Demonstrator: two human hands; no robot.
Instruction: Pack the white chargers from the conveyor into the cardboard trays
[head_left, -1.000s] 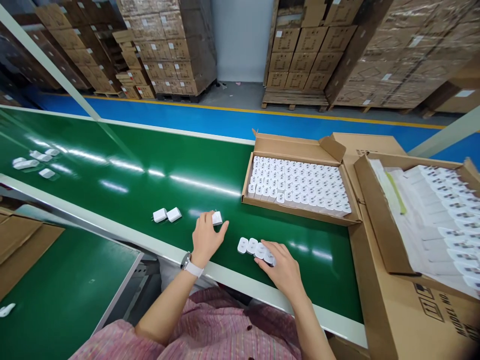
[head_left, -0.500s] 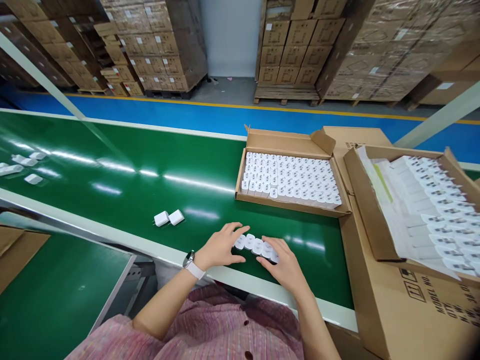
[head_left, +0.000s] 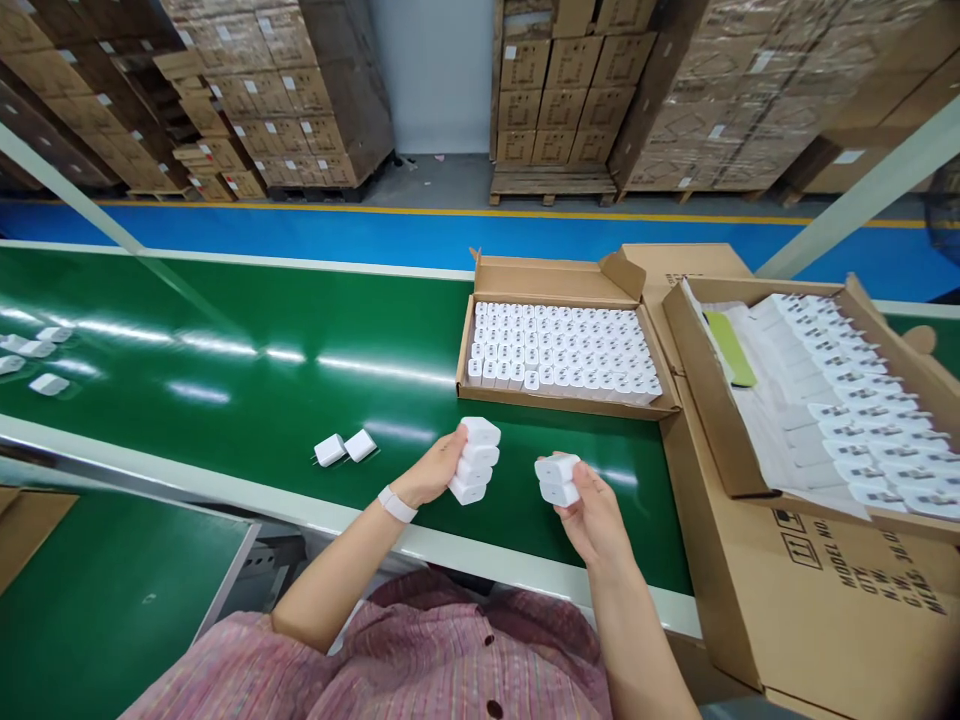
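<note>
My left hand [head_left: 441, 466] is closed on a stack of several white plug chargers [head_left: 477, 460], raised over the green belt [head_left: 247, 410]. Two more white chargers [head_left: 558, 480] sit in my right hand [head_left: 594, 515], its fingers closed round their right side; the two groups are apart. Beyond my hands, an open cardboard box [head_left: 570, 405] holds rows of upright white chargers [head_left: 562, 345]. To the left of my left hand, a pair of loose chargers [head_left: 345, 447] lies on the belt, prongs showing.
At right, a second open carton [head_left: 739, 470] with chargers, prongs up, and white liner rests on large cardboard boxes [head_left: 832, 620]. Several chargers [head_left: 49, 384] lie at the belt's far left. A metal post [head_left: 862, 200] slants up on the right. Stacked cartons [head_left: 277, 90] stand behind.
The row of chargers between my hands on the belt is now lifted and split in two, one group per hand. My hands have moved apart slightly. The view has shifted a little.
</note>
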